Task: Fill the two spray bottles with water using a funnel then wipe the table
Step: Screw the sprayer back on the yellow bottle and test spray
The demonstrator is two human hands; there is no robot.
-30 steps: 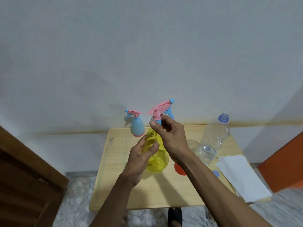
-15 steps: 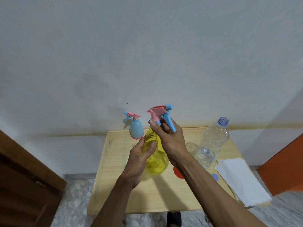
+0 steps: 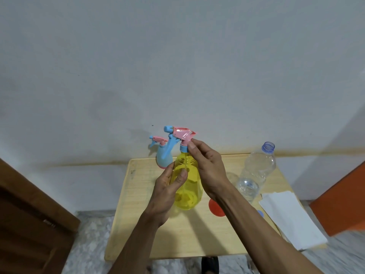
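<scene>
A yellow spray bottle [image 3: 189, 186] stands tilted at the middle of the small wooden table [image 3: 197, 238]. My left hand [image 3: 167, 192] grips its body from the left. My right hand [image 3: 207, 167] pinches the blue collar under its pink and blue spray head [image 3: 178, 135], whose nozzle points left. A smaller blue spray bottle [image 3: 163, 155] with a pink head stands behind at the table's back edge. An orange funnel [image 3: 215, 208] lies on the table, partly hidden by my right forearm.
A clear, uncapped plastic water bottle [image 3: 256, 171] stands to the right, holding little water. A white folded cloth or paper [image 3: 292, 218] lies at the table's right edge, with a blue cap [image 3: 260, 213] beside it. A wooden door [image 3: 29, 224] is at left.
The spray head has turned on the yellow bottle: its nozzle pointed right before and now points left. My right hand has shifted its pinch on the collar. My left hand keeps its grip.
</scene>
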